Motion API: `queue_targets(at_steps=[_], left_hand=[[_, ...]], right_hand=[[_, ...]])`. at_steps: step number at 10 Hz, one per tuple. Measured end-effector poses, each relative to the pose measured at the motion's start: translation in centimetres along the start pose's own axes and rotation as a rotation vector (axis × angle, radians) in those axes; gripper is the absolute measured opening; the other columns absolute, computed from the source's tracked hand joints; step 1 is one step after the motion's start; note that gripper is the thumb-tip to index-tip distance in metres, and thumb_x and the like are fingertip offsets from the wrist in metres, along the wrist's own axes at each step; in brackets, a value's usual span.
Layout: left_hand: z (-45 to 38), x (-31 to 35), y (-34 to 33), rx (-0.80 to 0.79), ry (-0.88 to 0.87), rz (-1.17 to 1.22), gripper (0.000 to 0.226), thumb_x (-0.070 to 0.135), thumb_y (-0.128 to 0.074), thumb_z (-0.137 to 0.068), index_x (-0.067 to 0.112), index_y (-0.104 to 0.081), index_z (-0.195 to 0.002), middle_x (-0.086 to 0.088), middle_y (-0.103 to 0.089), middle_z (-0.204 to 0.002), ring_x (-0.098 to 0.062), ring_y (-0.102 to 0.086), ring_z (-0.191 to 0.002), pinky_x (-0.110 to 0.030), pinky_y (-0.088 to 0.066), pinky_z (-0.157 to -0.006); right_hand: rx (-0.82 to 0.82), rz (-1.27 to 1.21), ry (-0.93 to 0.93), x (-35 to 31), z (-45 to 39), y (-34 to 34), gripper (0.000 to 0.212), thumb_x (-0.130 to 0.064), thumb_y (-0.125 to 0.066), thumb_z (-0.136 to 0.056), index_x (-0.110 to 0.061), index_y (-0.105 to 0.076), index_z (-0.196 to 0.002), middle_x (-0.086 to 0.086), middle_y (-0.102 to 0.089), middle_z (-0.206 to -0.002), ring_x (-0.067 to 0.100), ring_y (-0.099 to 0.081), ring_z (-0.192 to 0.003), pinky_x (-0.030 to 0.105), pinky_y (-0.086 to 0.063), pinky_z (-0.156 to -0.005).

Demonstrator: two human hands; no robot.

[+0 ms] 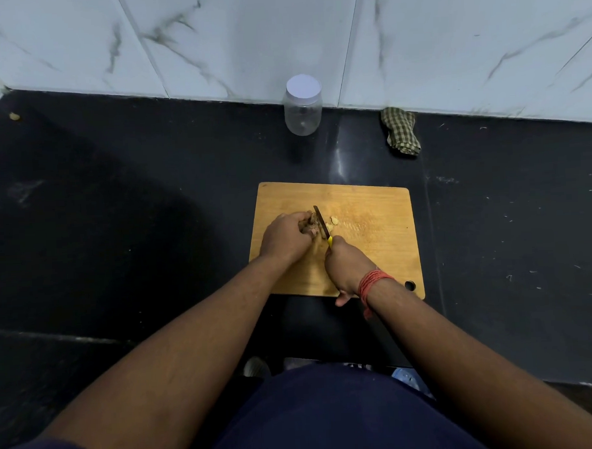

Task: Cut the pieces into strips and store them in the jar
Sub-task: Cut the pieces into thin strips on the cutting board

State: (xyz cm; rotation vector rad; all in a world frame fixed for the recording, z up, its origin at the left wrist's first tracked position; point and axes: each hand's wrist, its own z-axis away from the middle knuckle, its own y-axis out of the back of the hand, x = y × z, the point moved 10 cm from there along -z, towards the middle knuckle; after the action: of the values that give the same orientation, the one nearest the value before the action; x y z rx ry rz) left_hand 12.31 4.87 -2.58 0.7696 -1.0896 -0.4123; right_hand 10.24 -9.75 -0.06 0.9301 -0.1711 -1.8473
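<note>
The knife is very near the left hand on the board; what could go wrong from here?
1. The knife blade cuts right beside the left hand, whose fingers hold the pieces; a slip could nick a fingertip.
2. Cut bits lie loose right of the blade and may scatter over the cutting board.
3. The jar stands far back with its lid on, so storing needs a free hand first.

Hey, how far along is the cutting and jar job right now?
Early on. Done: a few pale cut bits lie beside the blade. In hand: the left hand steadies the brown pieces on the cutting board while the right hand works the knife. Left: the remaining cutting and all storing; the jar looks empty, lid still on.
</note>
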Motion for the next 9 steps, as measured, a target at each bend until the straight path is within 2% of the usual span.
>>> queue_targets(at_steps=[1, 2, 3, 4, 5, 6, 7, 8, 9], left_hand=[[0.0, 0.0, 0.0, 0.003, -0.007, -0.007, 0.048, 0.033, -0.066, -0.092, 0.029, -0.058, -0.140, -0.002, -0.062, -0.134, -0.023, -0.059, -0.119, -0.036, -0.050, -0.099], [0.0, 0.1, 0.1, 0.008, -0.017, -0.018, 0.048, 0.032, -0.065, -0.093, 0.029, -0.058, -0.140, -0.002, -0.060, -0.136, -0.023, -0.057, -0.120, -0.035, -0.049, -0.100], [0.0, 0.1, 0.0, 0.009, -0.015, -0.021, 0.047, 0.032, -0.066, -0.093, 0.030, -0.058, -0.140, -0.003, -0.061, -0.135, -0.024, -0.057, -0.121, -0.036, -0.048, -0.101], [0.1, 0.1, 0.2, 0.011, -0.012, -0.015, 0.046, 0.032, -0.066, -0.093, 0.030, -0.059, -0.139, -0.003, -0.061, -0.135, -0.024, -0.057, -0.120, -0.036, -0.048, -0.101], [0.2, 0.1, 0.3, 0.022, -0.005, -0.026, 0.046, 0.030, -0.066, -0.092, 0.030, -0.060, -0.137, -0.003, -0.062, -0.133, -0.024, -0.057, -0.119, -0.036, -0.049, -0.099], [0.3, 0.2, 0.3, 0.032, 0.017, -0.042, 0.044, 0.033, -0.064, -0.092, 0.032, -0.059, -0.136, -0.003, -0.062, -0.127, -0.024, -0.059, -0.113, -0.037, -0.051, -0.095], [0.4, 0.1, 0.2, 0.036, 0.027, -0.040, 0.045, 0.035, -0.063, -0.093, 0.032, -0.058, -0.137, -0.003, -0.061, -0.127, -0.025, -0.058, -0.113, -0.038, -0.051, -0.097], [0.4, -0.1, 0.0, 0.027, 0.040, -0.021, 0.046, 0.035, -0.063, -0.094, 0.033, -0.056, -0.139, -0.002, -0.059, -0.131, -0.025, -0.057, -0.116, -0.039, -0.050, -0.099], [0.4, -0.2, -0.2, -0.002, 0.036, -0.008, 0.048, 0.036, -0.063, -0.095, 0.031, -0.054, -0.142, -0.002, -0.056, -0.134, -0.023, -0.056, -0.119, -0.040, -0.049, -0.102]], right_hand=[[-0.005, 0.006, -0.015, 0.1, -0.4, -0.2, 0.045, -0.003, -0.032, -0.097, -0.012, -0.032, -0.141, 0.020, -0.049, -0.118, 0.035, -0.061, -0.065, 0.026, -0.043, -0.030], [-0.008, 0.027, -0.018, -0.2, -0.9, -0.1, 0.045, -0.002, -0.029, -0.097, -0.012, -0.032, -0.141, 0.025, -0.050, -0.122, 0.032, -0.061, -0.049, 0.024, -0.041, -0.028], [-0.033, 0.084, -0.027, -1.0, -1.5, 0.1, 0.048, 0.007, -0.031, -0.095, -0.008, -0.031, -0.141, 0.028, -0.052, -0.112, 0.028, -0.056, -0.035, 0.023, -0.039, -0.027], [-0.067, 0.124, -0.028, -1.6, -1.5, -0.1, 0.047, 0.012, -0.040, -0.094, -0.002, -0.031, -0.138, 0.020, -0.050, -0.091, 0.029, -0.057, -0.052, 0.027, -0.045, -0.031], [-0.024, 0.233, 0.057, -2.1, -1.3, 0.5, 0.039, -0.007, -0.042, -0.101, 0.001, -0.040, -0.139, 0.016, -0.061, -0.108, 0.033, -0.064, -0.097, 0.041, -0.056, -0.083], [-0.031, 0.227, 0.062, -0.2, 0.2, 0.1, 0.040, -0.009, -0.038, -0.102, 0.001, -0.037, -0.140, 0.023, -0.054, -0.131, 0.039, -0.056, -0.116, 0.047, -0.049, -0.096], [-0.097, 0.178, -0.014, 2.6, 1.4, -1.2, 0.053, 0.001, -0.040, -0.099, -0.011, -0.024, -0.148, 0.019, -0.054, -0.120, 0.041, -0.057, -0.096, 0.052, -0.057, -0.054], [-0.106, 0.061, -0.065, 4.3, 2.2, -1.0, 0.054, 0.002, -0.032, -0.098, -0.019, -0.025, -0.147, 0.015, -0.044, -0.117, 0.040, -0.051, -0.079, 0.051, -0.052, -0.037], [-0.068, 0.008, -0.023, 4.2, 2.4, -0.1, 0.051, -0.007, -0.030, -0.101, -0.021, -0.024, -0.149, 0.014, -0.044, -0.114, 0.042, -0.057, -0.073, 0.049, -0.054, -0.040]])
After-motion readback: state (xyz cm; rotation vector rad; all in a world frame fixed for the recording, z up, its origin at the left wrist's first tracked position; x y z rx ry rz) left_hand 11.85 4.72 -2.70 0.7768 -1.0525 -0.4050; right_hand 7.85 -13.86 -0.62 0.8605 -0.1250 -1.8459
